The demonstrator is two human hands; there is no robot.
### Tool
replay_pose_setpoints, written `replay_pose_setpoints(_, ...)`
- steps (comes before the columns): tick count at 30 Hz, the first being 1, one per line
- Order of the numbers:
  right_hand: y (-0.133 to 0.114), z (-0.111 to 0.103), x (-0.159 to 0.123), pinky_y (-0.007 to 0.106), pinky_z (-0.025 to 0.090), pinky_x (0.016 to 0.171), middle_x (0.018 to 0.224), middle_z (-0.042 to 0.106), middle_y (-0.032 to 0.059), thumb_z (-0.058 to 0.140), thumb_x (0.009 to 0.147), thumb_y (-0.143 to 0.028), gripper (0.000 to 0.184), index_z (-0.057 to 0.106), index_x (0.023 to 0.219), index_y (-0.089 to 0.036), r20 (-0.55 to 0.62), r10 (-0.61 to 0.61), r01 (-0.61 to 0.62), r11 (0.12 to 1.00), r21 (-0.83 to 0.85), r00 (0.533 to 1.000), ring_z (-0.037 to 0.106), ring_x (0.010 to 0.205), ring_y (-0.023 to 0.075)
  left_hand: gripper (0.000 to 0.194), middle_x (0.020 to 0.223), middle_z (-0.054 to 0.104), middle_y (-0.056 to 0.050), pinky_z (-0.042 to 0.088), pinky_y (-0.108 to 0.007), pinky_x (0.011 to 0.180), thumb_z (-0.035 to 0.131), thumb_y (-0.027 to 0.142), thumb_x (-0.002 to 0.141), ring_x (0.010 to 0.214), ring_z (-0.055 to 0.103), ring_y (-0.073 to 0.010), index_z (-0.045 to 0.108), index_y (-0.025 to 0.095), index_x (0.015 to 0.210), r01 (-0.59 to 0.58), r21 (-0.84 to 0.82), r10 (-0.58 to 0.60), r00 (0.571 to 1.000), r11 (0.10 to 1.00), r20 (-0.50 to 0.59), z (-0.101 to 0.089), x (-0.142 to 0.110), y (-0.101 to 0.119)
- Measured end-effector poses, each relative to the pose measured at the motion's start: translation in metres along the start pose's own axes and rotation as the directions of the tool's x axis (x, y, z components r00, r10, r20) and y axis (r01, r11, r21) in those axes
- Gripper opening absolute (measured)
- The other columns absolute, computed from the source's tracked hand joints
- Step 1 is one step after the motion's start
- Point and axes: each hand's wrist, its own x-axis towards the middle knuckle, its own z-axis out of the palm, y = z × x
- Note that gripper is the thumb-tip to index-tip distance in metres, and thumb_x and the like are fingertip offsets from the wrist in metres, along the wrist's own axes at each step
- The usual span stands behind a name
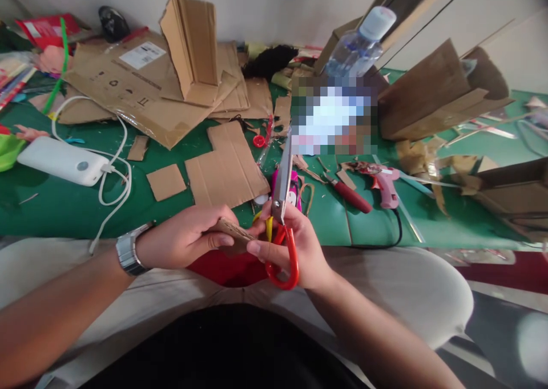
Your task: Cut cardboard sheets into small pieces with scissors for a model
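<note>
My left hand [188, 238] grips a small piece of brown cardboard [234, 229], its corrugated edge turned up. The thumb lies across its near face. In my right hand [302, 246] is a pair of scissors [280, 198] with red handles, hooked on the fingers, blades closed and pointing away from me. My right thumb and fingertips also touch the right end of the cardboard. Both hands are close together above my lap, at the table's near edge. Part of the cardboard is hidden by the fingers.
Cut cardboard pieces [226, 166] lie ahead on the green table [158, 221]. A white power bank [64, 161] with a cable is at left. To the right are a red-handled tool [351, 196], a pink glue gun [385, 186] and a cardboard box [423, 92]. A water bottle [355, 49] stands behind.
</note>
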Motion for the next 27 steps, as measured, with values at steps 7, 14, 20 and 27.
replay_pose_setpoints(7, 0.009, -0.003, 0.003, 0.029, 0.059, 0.069, 0.084, 0.072, -0.0029, 0.101, 0.074, -0.028, 0.046, 0.064, 0.102, -0.024, -0.092, -0.123, 0.087, 0.941, -0.327, 0.988, 0.069, 0.074, 0.0157, 0.02, 0.094, 0.079, -0.004, 0.056, -0.027, 0.071, 0.061, 0.04, 0.11, 0.081, 0.076, -0.02, 0.072, 0.023, 0.105, 0.179, -0.068, -0.176, 0.983, 0.982, 0.054, 0.004, 0.007, 0.006)
replay_pose_setpoints(14, 0.022, 0.0, 0.009, 0.024, 0.052, 0.057, 0.079, 0.065, -0.0073, 0.096, 0.079, -0.031, 0.046, 0.058, 0.103, -0.027, -0.253, -0.059, 0.033, 0.994, -0.104, 0.966, 0.057, 0.06, 0.0104, 0.058, 0.119, 0.081, -0.011, 0.064, -0.034, 0.081, 0.087, 0.059, 0.088, 0.102, 0.08, -0.0285, 0.067, 0.022, 0.129, 0.22, -0.004, -0.212, 0.933, 0.975, -0.29, 0.015, 0.003, 0.005)
replay_pose_setpoints(20, 0.028, 0.003, 0.008, 0.024, 0.054, 0.059, 0.082, 0.065, -0.0069, 0.099, 0.074, -0.035, 0.053, 0.057, 0.106, -0.028, -0.358, -0.085, 0.06, 0.995, -0.081, 0.93, 0.06, 0.064, 0.0117, 0.079, 0.139, 0.075, -0.019, 0.061, -0.052, 0.111, 0.096, 0.043, 0.083, 0.129, 0.073, -0.0391, 0.058, 0.019, 0.148, 0.145, 0.425, 0.025, 0.929, 0.893, -0.369, 0.03, 0.001, 0.009)
replay_pose_setpoints(27, 0.025, 0.005, 0.003, 0.027, 0.055, 0.061, 0.083, 0.065, -0.005, 0.1, 0.074, -0.037, 0.053, 0.059, 0.106, -0.028, -0.309, -0.03, 0.008, 0.997, -0.072, 0.95, 0.062, 0.067, 0.0138, 0.068, 0.13, 0.08, -0.019, 0.065, -0.05, 0.099, 0.083, 0.031, 0.09, 0.115, 0.08, -0.038, 0.057, 0.018, 0.151, 0.026, 0.614, 0.205, 0.931, 0.789, -0.303, 0.027, 0.0, 0.001)
